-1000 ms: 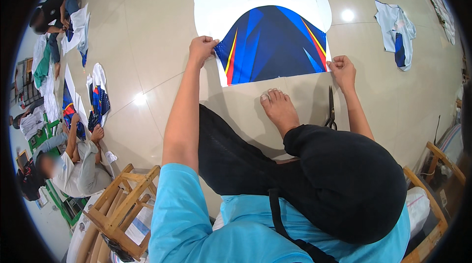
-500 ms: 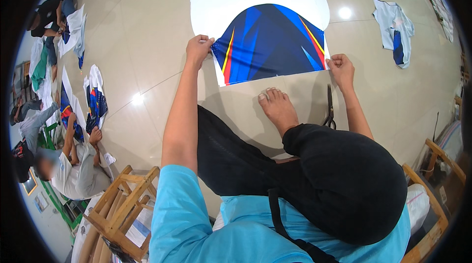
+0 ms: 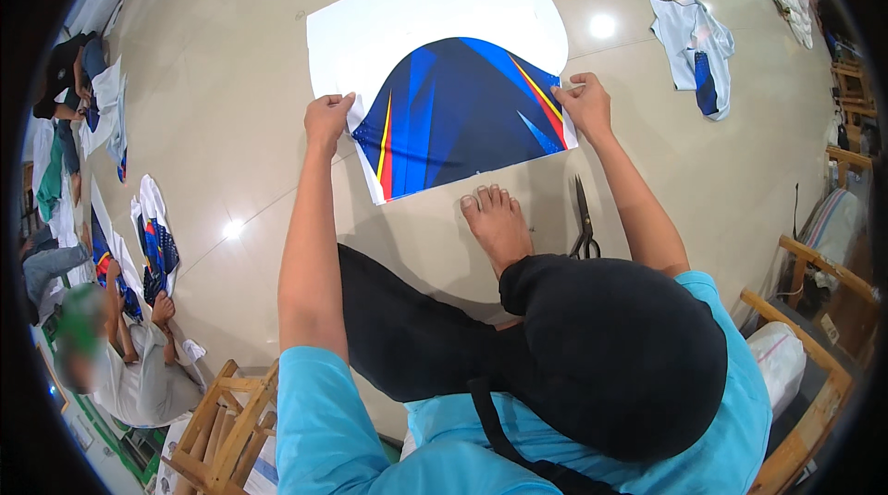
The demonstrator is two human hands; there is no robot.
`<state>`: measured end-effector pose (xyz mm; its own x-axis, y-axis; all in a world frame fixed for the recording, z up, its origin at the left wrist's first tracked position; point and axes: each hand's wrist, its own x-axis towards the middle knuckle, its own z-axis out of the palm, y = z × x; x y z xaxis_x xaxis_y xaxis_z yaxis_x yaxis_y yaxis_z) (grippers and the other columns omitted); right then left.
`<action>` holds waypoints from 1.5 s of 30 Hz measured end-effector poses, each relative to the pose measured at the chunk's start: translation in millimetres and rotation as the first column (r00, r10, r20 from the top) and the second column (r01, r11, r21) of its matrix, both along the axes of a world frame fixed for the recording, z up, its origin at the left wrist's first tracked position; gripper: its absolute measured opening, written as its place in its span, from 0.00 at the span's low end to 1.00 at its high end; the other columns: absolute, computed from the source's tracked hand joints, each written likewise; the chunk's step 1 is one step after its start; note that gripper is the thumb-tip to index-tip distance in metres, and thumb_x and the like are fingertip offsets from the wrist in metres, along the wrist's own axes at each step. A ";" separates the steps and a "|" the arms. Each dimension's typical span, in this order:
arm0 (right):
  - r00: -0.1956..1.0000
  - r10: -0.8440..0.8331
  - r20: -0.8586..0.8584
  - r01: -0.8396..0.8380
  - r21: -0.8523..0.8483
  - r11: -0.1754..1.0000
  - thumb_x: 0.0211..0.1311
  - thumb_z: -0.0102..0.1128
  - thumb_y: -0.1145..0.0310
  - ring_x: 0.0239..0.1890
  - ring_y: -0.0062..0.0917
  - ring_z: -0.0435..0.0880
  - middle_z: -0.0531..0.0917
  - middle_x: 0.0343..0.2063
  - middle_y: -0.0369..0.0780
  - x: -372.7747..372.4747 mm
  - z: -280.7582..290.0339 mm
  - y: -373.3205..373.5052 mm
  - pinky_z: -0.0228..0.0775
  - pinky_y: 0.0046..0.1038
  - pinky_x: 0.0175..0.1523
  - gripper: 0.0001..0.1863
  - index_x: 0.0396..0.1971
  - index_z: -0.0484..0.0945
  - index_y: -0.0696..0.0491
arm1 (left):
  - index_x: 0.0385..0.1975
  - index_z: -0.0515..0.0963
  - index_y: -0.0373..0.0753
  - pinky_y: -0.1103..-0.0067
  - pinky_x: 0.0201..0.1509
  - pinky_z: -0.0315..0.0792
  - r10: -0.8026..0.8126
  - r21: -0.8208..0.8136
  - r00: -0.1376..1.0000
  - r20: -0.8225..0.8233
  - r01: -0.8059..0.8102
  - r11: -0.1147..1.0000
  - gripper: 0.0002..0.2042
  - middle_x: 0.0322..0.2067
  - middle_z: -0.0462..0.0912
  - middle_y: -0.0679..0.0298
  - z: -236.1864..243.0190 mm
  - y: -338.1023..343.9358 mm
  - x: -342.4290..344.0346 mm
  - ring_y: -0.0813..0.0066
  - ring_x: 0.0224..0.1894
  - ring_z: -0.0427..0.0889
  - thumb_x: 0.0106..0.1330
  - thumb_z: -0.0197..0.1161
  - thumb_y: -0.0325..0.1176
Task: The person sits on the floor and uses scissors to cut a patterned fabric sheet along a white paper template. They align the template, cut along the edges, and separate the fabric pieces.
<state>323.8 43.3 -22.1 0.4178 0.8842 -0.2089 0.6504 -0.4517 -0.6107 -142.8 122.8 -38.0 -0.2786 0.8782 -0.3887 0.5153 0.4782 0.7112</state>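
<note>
A dome-shaped blue fabric panel with red and yellow stripes lies on a larger white sheet, fabric or paper, on the floor. At the panel's left corner, my left hand is closed, pinching the edge; some wrinkles run inward from there. My right hand pinches the panel's upper right corner, where the white sheet's edge also shows. Black-handled scissors rest on the floor below my right hand, touched by neither hand. My bare foot stands just below the panel's lower edge.
A white and blue fabric piece lies on the floor at the far right. Patterned fabric is on the left, near a seated person. Wooden stools stand at lower left, and wooden frames at lower right.
My right hand has moved up the panel's right side, from near its lower corner to its upper corner. My left hand keeps its pinch. The whole view has shifted slightly.
</note>
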 end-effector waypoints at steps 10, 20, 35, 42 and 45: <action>0.994 0.110 -0.008 -0.110 0.050 0.993 0.54 0.78 0.57 0.43 0.40 0.90 0.90 0.37 0.48 -8.1 -0.6 72.0 0.80 0.37 0.52 0.30 0.51 0.78 0.60 | 0.42 0.85 0.29 0.74 0.44 0.79 0.014 0.106 0.993 -0.120 -0.001 0.994 0.20 0.35 0.90 0.54 10.2 19.5 6.6 0.66 0.36 0.88 0.62 0.76 0.43; 0.990 0.139 -0.029 -0.133 0.161 0.978 0.55 0.77 0.62 0.44 0.37 0.90 0.90 0.38 0.46 -3.7 -20.4 128.9 0.80 0.36 0.53 0.26 0.50 0.80 0.60 | 0.40 0.86 0.32 0.74 0.44 0.79 0.046 0.174 0.996 -0.077 -0.032 0.984 0.15 0.34 0.90 0.57 -7.0 29.6 3.9 0.69 0.36 0.87 0.65 0.73 0.39; 0.995 0.087 -0.058 -0.080 0.112 0.990 0.54 0.77 0.62 0.43 0.36 0.91 0.90 0.38 0.45 -2.6 -18.3 130.8 0.81 0.35 0.52 0.25 0.49 0.81 0.59 | 0.39 0.85 0.32 0.76 0.41 0.78 0.079 0.171 0.996 -0.037 -0.072 0.983 0.14 0.33 0.89 0.59 -11.1 27.9 -0.9 0.74 0.34 0.85 0.67 0.72 0.39; 0.994 0.101 -0.029 -0.095 0.177 0.980 0.54 0.77 0.60 0.41 0.35 0.91 0.91 0.36 0.45 -0.1 -25.4 129.5 0.81 0.35 0.51 0.26 0.49 0.81 0.59 | 0.39 0.85 0.32 0.75 0.40 0.78 0.056 0.180 0.993 -0.103 -0.037 0.983 0.14 0.33 0.89 0.57 -6.3 24.7 -0.2 0.72 0.33 0.86 0.67 0.72 0.39; 0.993 0.105 -0.054 -0.093 0.194 0.977 0.55 0.77 0.61 0.42 0.34 0.91 0.90 0.38 0.45 -0.9 -24.1 122.8 0.81 0.34 0.51 0.26 0.50 0.80 0.60 | 0.42 0.83 0.32 0.76 0.38 0.77 0.033 0.112 0.999 -0.040 -0.028 0.993 0.15 0.32 0.89 0.57 5.9 15.8 -0.7 0.73 0.33 0.85 0.67 0.72 0.38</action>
<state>322.9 166.1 -46.2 0.3175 0.9466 -0.0559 0.6431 -0.2583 -0.7209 -143.5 138.6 -32.0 -0.3196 0.9064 -0.2764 0.5318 0.4130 0.7394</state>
